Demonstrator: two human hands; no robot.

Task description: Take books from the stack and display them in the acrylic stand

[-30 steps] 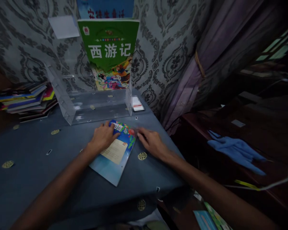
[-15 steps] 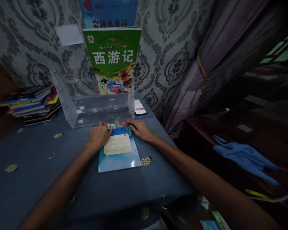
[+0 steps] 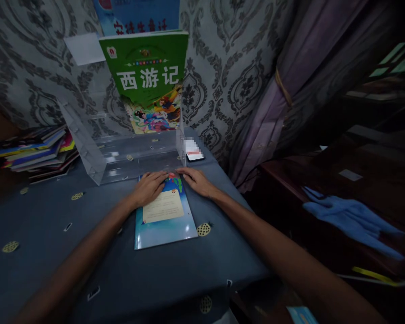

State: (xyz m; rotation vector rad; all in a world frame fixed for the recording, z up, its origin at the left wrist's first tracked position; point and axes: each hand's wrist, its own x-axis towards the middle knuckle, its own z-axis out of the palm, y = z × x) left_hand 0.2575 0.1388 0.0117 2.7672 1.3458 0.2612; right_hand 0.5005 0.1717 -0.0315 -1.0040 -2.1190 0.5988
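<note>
A thin blue book (image 3: 168, 229) lies on the table with a cream text panel facing up. My left hand (image 3: 150, 186) rests flat across its upper left part, fingers stretched out over the far edge area. My right hand (image 3: 195, 181) is at the book's far right corner, its fingers extended and the fingertips touching that corner. Just beyond the book stands a clear acrylic rack (image 3: 121, 168). A green book (image 3: 148, 76) with large white characters stands upright in it, and behind that rises a blue book (image 3: 138, 15) with red characters.
A pile of books (image 3: 40, 150) sits at the left of the patterned tablecloth (image 3: 97, 252). A phone (image 3: 193, 149) lies right of the rack. Blue gloves (image 3: 351, 218) lie on a dark red surface at the right, beyond the table edge. A purple curtain (image 3: 263, 117) hangs behind.
My left hand has slid right and flattened across the book's top, covering the printed codes there. The right hand stays at the corner. The view has shifted slightly.
</note>
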